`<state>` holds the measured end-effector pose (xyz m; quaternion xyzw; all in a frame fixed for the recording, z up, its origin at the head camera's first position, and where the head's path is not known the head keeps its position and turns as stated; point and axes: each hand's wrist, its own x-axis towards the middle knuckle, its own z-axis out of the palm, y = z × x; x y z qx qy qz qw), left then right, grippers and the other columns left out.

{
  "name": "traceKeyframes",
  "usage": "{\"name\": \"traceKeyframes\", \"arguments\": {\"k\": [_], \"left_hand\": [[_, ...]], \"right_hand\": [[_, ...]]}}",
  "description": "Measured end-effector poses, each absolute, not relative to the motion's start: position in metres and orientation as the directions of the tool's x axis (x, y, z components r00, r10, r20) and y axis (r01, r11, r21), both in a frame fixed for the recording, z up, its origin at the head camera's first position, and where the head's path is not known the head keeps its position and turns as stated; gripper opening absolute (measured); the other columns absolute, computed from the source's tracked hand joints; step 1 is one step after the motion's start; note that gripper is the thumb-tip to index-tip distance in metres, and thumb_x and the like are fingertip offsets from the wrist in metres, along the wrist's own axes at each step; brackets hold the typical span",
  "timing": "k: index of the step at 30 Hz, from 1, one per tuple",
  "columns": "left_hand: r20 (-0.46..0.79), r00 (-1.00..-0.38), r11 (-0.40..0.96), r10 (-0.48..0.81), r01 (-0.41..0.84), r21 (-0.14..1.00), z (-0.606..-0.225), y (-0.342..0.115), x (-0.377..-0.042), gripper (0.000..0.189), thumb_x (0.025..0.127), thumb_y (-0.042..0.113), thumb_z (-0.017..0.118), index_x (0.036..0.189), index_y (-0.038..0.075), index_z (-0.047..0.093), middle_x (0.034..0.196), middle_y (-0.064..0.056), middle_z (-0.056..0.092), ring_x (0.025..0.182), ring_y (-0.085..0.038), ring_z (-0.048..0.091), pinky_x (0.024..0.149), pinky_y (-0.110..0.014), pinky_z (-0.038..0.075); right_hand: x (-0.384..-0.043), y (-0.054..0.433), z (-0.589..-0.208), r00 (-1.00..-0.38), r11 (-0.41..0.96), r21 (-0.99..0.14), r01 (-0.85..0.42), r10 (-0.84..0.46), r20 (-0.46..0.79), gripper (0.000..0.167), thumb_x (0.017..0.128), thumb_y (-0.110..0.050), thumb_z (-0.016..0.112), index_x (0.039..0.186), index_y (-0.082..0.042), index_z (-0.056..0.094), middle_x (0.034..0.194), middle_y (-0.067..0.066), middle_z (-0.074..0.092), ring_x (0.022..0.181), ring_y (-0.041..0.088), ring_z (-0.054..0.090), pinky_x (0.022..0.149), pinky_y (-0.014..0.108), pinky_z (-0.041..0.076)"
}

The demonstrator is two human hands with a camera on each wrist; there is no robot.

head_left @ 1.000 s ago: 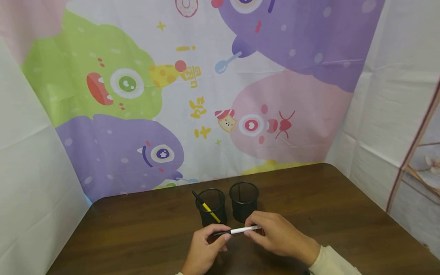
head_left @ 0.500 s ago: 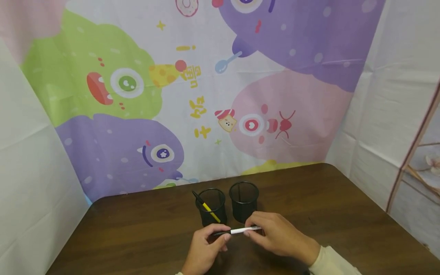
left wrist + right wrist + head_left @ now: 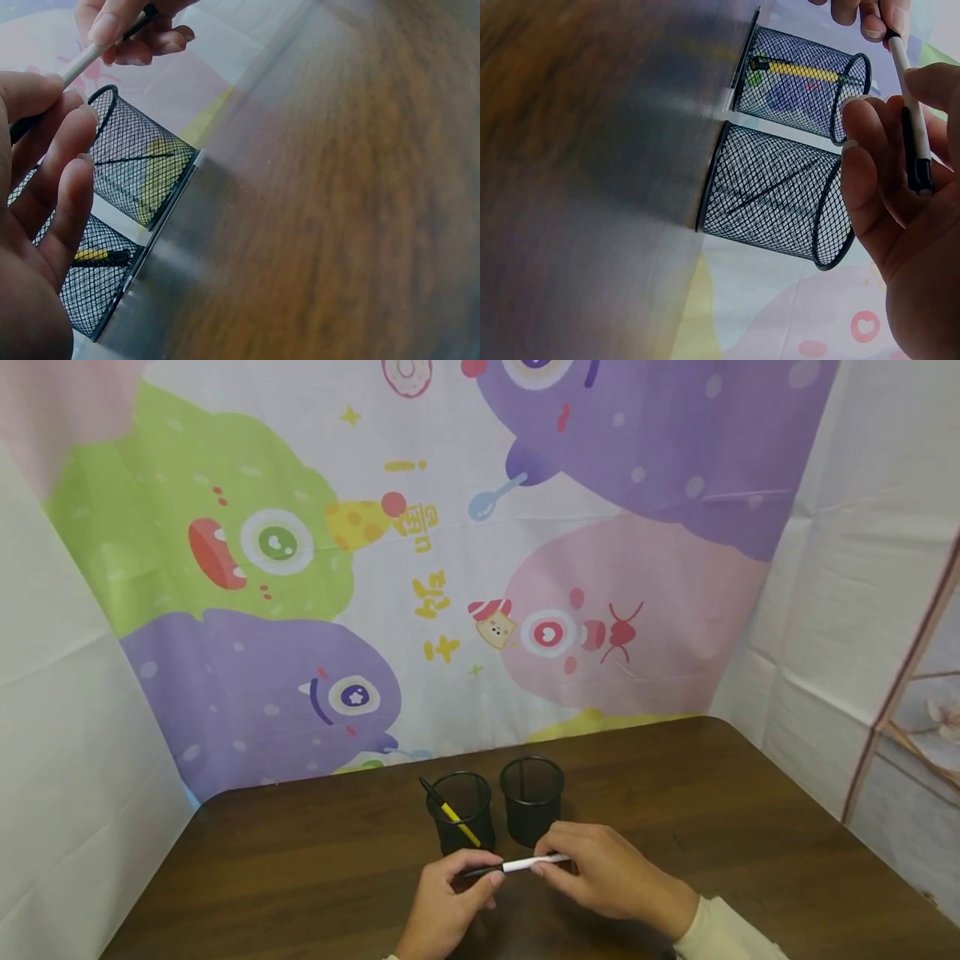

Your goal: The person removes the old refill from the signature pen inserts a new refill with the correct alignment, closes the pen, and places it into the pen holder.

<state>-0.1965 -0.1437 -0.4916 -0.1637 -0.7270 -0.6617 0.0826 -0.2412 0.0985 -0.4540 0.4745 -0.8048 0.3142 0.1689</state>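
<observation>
A pen with a white barrel (image 3: 519, 864) and a dark end is held level between both hands, in front of two black mesh cups. My left hand (image 3: 446, 897) pinches its dark end between thumb and fingers. The right hand (image 3: 600, 872) pinches the white barrel near the other end; the right wrist view shows a black clip (image 3: 910, 146) there. In the left mesh cup (image 3: 467, 835) leans a yellow and black pen (image 3: 453, 814). The right mesh cup (image 3: 532, 810) stands beside it, just beyond the right hand's fingers.
The cups stand on a dark brown wooden table (image 3: 300, 868). A thin dark rod (image 3: 169, 214) lies along the cup bases in the left wrist view; its kind is unclear. Behind the table hangs a cartoon-printed cloth (image 3: 465, 710), with pale cloth on both sides.
</observation>
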Motion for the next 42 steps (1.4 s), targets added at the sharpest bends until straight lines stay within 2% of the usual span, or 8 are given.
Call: {"name": "traceKeyframes", "arguments": {"k": [7, 14, 42], "left_hand": [[0.344, -0.929, 0.072, 0.135, 0.356, 0.932, -0.4913, -0.1443, -0.1961, 0.018, 0.089, 0.008, 0.076, 0.103, -0.003, 0.071, 0.088, -0.01, 0.07, 0.062, -0.014, 0.065, 0.06, -0.033, 0.059], [0.349, -0.927, 0.076, 0.139, 0.361, 0.929, -0.489, -0.1438, -0.1965, 0.02, 0.09, 0.01, 0.077, 0.103, -0.003, 0.071, 0.09, -0.011, 0.07, 0.064, -0.015, 0.066, 0.061, -0.033, 0.06], [0.343, -0.932, 0.094, 0.119, 0.355, 0.93, -0.4909, -0.1438, -0.1956, 0.02, 0.09, 0.012, 0.076, 0.104, -0.003, 0.071, 0.09, -0.009, 0.069, 0.061, -0.016, 0.065, 0.06, -0.032, 0.059]], "right_hand": [[-0.2409, 0.0983, -0.4539, -0.493, 0.353, -0.346, -0.87, -0.663, 0.563, 0.006, 0.099, -0.029, 0.067, 0.095, -0.025, 0.066, 0.086, -0.021, 0.055, 0.069, -0.004, 0.051, 0.061, 0.014, 0.047], [-0.2405, 0.0979, -0.4514, -0.525, 0.381, -0.363, -0.85, -0.661, 0.536, 0.007, 0.1, -0.032, 0.065, 0.095, -0.026, 0.067, 0.086, -0.022, 0.056, 0.069, -0.005, 0.051, 0.062, 0.016, 0.048], [-0.2409, 0.0984, -0.4538, -0.523, 0.37, -0.373, -0.851, -0.668, 0.529, 0.008, 0.1, -0.032, 0.065, 0.098, -0.025, 0.068, 0.087, -0.021, 0.058, 0.071, -0.004, 0.053, 0.063, 0.016, 0.049]]}}
